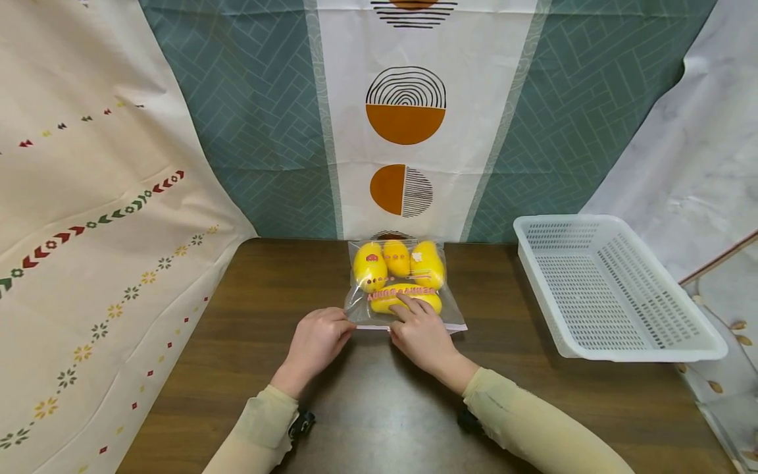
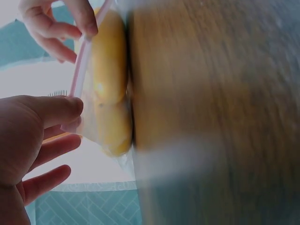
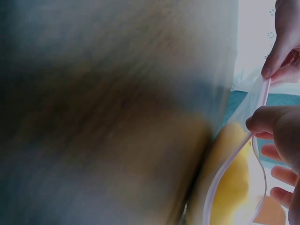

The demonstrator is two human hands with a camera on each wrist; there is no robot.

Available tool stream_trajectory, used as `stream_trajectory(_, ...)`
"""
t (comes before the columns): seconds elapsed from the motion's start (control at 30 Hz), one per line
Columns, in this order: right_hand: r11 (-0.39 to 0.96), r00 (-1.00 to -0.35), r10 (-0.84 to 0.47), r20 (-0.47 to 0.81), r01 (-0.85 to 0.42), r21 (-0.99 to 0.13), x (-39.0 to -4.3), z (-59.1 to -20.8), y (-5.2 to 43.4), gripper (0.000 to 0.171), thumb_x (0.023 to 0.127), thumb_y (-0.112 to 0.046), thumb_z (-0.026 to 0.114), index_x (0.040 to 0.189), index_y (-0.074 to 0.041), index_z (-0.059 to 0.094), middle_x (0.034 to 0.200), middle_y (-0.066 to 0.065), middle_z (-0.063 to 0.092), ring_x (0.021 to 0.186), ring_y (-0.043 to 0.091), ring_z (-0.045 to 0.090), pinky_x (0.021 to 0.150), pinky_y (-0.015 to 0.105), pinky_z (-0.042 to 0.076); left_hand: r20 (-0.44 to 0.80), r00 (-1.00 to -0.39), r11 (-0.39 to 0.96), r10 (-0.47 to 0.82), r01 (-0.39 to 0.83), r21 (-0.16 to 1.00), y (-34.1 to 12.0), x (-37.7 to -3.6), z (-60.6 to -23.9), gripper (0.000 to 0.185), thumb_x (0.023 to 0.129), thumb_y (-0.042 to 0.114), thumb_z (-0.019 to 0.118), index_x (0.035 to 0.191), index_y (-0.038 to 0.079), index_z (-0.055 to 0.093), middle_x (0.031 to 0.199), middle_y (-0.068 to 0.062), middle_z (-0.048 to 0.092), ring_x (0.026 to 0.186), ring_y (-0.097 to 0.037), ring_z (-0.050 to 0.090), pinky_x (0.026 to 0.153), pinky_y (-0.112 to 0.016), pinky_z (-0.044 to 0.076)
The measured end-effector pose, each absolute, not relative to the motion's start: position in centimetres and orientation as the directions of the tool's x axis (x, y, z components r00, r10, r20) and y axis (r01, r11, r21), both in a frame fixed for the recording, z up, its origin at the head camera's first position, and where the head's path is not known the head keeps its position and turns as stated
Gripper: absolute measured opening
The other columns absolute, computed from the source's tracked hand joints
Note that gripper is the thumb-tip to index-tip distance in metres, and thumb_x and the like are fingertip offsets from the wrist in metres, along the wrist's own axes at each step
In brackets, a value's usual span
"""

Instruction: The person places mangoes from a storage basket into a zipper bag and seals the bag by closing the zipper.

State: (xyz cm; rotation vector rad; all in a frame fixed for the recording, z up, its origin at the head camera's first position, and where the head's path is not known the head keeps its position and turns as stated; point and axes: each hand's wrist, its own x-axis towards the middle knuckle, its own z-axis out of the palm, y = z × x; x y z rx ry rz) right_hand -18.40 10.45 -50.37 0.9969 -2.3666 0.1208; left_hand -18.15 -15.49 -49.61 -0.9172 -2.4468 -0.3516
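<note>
Hands are pinching the pink seal of the bag [image 1: 403, 289]: left hand [image 1: 316, 342] gripping its corner, right hand [image 1: 422, 334] pressing mid-strip; sealing seems underway, needing firm pinches along it

One clear bag [image 1: 404, 289] holding four yellow toys [image 1: 370, 266], one white basket [image 1: 616, 289].

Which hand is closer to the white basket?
The right hand. It rests on the bag of yellow toys, with bare table between it and the white basket on its right. The left hand pinches the bag's other corner, farther away.
</note>
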Motion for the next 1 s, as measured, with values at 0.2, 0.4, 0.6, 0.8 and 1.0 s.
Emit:
stream_trajectory(0.2, 0.718, -0.574, -0.63, 0.523, -0.687, 0.111, -18.4, -50.5, 11.3, 0.007, 0.084, -0.017, 0.088, 0.083, -0.013, 0.082, 0.121, 0.008, 0.076, 0.133, 0.035, 0.062, 0.104, 0.05, 0.052, 0.527, -0.667, 0.749, 0.527, 0.657, 0.083, -16.1, -18.4, -49.9, 0.02, 0.076, 0.01, 0.098, 0.091, 0.01, 0.086, 0.092, -0.001, 0.079, 0.087, -0.02, 0.074, 0.087, -0.041, 0.062)
stream_trajectory(0.4, 0.727, -0.594, -0.626, 0.506, -0.679, 0.102, -18.3, -50.6, 12.4, 0.007, 0.083, -0.017, 0.089, 0.085, -0.014, 0.084, 0.122, 0.009, 0.075, 0.134, 0.035, 0.061, 0.102, 0.05, 0.053, 0.514, -0.683, 0.763, 0.519, 0.641, 0.08, -16.7, -18.5, -50.1, 0.02, 0.076, 0.011, 0.098, 0.092, 0.01, 0.086, 0.093, -0.002, 0.08, 0.09, -0.021, 0.076, 0.089, -0.043, 0.061)
stream_trajectory(0.6, 0.743, -0.614, -0.607, 0.505, -0.664, 0.087, -18.2, -51.0, 13.8, 0.005, 0.084, -0.015, 0.089, 0.085, -0.014, 0.084, 0.127, 0.01, 0.073, 0.138, 0.036, 0.058, 0.104, 0.051, 0.052, 0.524, -0.681, 0.766, 0.511, 0.637, 0.081, -16.9, -18.5, -50.5, 0.018, 0.077, 0.012, 0.098, 0.089, 0.01, 0.085, 0.092, -0.002, 0.079, 0.088, -0.022, 0.074, 0.088, -0.044, 0.061)
stream_trajectory(0.8, 0.744, -0.611, -0.603, 0.513, -0.663, 0.086, -17.9, -51.3, 15.1, 0.006, 0.083, -0.014, 0.089, 0.084, -0.014, 0.083, 0.13, 0.012, 0.071, 0.14, 0.037, 0.057, 0.104, 0.051, 0.052, 0.529, -0.677, 0.76, 0.512, 0.644, 0.088, -17.0, -18.4, -50.7, 0.015, 0.078, 0.012, 0.097, 0.087, 0.012, 0.084, 0.092, -0.001, 0.078, 0.089, -0.022, 0.074, 0.09, -0.044, 0.06)
stream_trajectory(1.0, 0.756, -0.628, -0.591, 0.507, -0.65, 0.077, -17.8, -50.9, 16.0, 0.006, 0.081, -0.014, 0.089, 0.081, -0.012, 0.083, 0.131, 0.013, 0.071, 0.14, 0.037, 0.056, 0.105, 0.053, 0.051, 0.522, -0.685, 0.775, 0.509, 0.628, 0.069, -17.2, -18.3, -50.5, 0.014, 0.079, 0.013, 0.096, 0.089, 0.011, 0.085, 0.092, -0.001, 0.078, 0.089, -0.021, 0.074, 0.09, -0.043, 0.06)
